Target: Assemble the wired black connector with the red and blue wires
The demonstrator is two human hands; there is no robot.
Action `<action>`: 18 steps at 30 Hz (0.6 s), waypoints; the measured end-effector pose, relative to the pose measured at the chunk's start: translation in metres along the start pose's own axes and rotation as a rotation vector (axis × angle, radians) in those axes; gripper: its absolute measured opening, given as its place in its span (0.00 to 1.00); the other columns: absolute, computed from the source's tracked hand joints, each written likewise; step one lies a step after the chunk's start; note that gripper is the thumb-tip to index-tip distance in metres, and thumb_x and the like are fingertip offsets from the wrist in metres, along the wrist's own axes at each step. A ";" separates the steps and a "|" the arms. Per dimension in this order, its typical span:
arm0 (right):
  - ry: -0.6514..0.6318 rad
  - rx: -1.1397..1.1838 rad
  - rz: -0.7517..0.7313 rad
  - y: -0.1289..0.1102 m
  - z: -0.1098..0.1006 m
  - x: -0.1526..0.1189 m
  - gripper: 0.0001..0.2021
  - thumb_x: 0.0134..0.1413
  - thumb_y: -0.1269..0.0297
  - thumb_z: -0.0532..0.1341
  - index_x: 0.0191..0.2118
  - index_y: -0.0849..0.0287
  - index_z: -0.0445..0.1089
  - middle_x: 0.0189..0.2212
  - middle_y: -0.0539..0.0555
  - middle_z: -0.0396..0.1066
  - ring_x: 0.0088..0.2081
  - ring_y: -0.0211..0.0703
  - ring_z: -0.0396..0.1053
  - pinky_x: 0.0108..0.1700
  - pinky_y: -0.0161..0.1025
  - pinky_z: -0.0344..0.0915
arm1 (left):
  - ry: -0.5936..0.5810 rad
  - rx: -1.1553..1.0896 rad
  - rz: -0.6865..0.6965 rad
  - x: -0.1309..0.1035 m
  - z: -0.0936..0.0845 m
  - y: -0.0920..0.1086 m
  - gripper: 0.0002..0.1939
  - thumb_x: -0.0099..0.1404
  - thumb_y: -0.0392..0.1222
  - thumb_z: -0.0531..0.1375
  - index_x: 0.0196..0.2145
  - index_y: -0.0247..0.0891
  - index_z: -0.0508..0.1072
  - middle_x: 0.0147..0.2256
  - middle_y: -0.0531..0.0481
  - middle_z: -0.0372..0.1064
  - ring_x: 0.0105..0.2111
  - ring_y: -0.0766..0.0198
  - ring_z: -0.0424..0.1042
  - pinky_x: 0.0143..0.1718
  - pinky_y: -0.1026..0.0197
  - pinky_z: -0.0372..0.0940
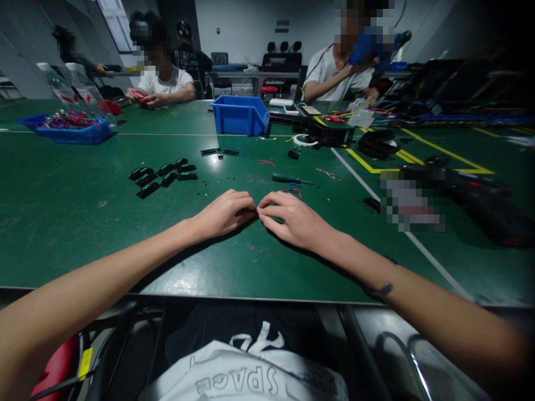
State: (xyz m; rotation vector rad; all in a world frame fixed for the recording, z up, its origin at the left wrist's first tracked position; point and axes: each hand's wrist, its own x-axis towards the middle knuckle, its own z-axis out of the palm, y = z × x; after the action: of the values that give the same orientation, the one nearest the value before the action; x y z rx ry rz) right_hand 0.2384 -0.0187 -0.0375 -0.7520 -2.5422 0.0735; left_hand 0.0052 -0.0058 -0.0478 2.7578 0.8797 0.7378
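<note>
My left hand (228, 213) and my right hand (295, 218) meet fingertip to fingertip over the green table (200, 267). Both are closed in a pinch around something tiny between them, too small to make out. Just beyond my right hand lie a dark green screwdriver (286, 179) and short red and blue wires (293, 190). Several small black and green parts (148, 190) are grouped to the left, past my left hand. A few slim black pieces (219, 152) rest farther back.
At the back stands a blue bin (240, 116); a blue tray (77, 132) with red bits and bottles (83, 83) are back left. Black devices (472, 189) lie at right. Two people (167, 81) (334, 75) sit across the table.
</note>
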 end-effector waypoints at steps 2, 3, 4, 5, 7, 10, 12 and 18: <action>0.001 0.005 0.010 0.000 0.000 0.000 0.10 0.67 0.69 0.58 0.39 0.59 0.77 0.44 0.58 0.74 0.44 0.48 0.71 0.48 0.46 0.65 | -0.001 -0.033 -0.014 0.001 -0.001 0.001 0.08 0.73 0.40 0.56 0.38 0.35 0.73 0.35 0.47 0.70 0.35 0.62 0.68 0.39 0.60 0.60; 0.002 0.005 0.012 0.000 0.000 0.000 0.10 0.66 0.69 0.58 0.39 0.59 0.77 0.44 0.58 0.74 0.44 0.48 0.71 0.48 0.46 0.64 | -0.002 -0.048 -0.023 0.002 -0.002 0.002 0.08 0.72 0.40 0.56 0.37 0.35 0.72 0.34 0.47 0.70 0.34 0.63 0.67 0.38 0.60 0.60; 0.004 0.004 0.014 0.000 0.001 0.000 0.10 0.66 0.69 0.58 0.38 0.59 0.77 0.44 0.58 0.74 0.44 0.48 0.71 0.47 0.45 0.64 | -0.004 -0.064 -0.033 0.002 -0.002 0.003 0.08 0.72 0.40 0.57 0.36 0.35 0.72 0.33 0.48 0.69 0.33 0.63 0.67 0.37 0.61 0.60; 0.005 0.004 0.014 0.000 0.001 0.000 0.09 0.66 0.69 0.58 0.38 0.59 0.77 0.44 0.58 0.73 0.44 0.48 0.71 0.47 0.45 0.64 | -0.005 -0.080 -0.040 0.003 -0.002 0.003 0.08 0.72 0.40 0.57 0.35 0.35 0.72 0.33 0.48 0.69 0.32 0.64 0.66 0.36 0.61 0.59; 0.009 0.008 0.018 0.000 0.003 0.000 0.09 0.65 0.69 0.59 0.36 0.59 0.77 0.43 0.57 0.73 0.43 0.47 0.71 0.46 0.44 0.63 | -0.002 -0.110 -0.048 0.004 -0.003 0.003 0.07 0.71 0.39 0.57 0.35 0.35 0.72 0.32 0.49 0.67 0.31 0.65 0.66 0.35 0.62 0.59; 0.019 0.020 0.028 0.000 0.005 0.001 0.09 0.64 0.68 0.59 0.34 0.59 0.76 0.42 0.57 0.73 0.42 0.46 0.70 0.45 0.43 0.63 | 0.004 -0.138 -0.042 0.005 -0.002 0.002 0.06 0.69 0.38 0.58 0.34 0.35 0.71 0.32 0.50 0.67 0.31 0.66 0.65 0.33 0.63 0.58; 0.032 0.023 0.032 0.001 0.007 0.002 0.09 0.64 0.69 0.59 0.34 0.59 0.76 0.41 0.57 0.73 0.42 0.46 0.70 0.45 0.43 0.62 | 0.007 -0.144 -0.038 0.005 -0.001 0.001 0.05 0.69 0.38 0.58 0.34 0.35 0.70 0.32 0.50 0.66 0.31 0.66 0.65 0.33 0.63 0.58; 0.069 0.033 0.024 0.003 0.009 0.001 0.08 0.63 0.69 0.60 0.33 0.59 0.75 0.41 0.56 0.74 0.42 0.46 0.71 0.45 0.43 0.61 | 0.016 -0.142 -0.029 0.003 0.001 0.000 0.06 0.70 0.39 0.57 0.34 0.35 0.70 0.32 0.50 0.67 0.32 0.65 0.66 0.35 0.63 0.59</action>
State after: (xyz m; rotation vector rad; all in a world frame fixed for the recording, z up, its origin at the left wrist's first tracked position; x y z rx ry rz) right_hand 0.2343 -0.0151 -0.0456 -0.7591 -2.4615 0.0955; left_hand 0.0085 -0.0041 -0.0475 2.6139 0.8343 0.7860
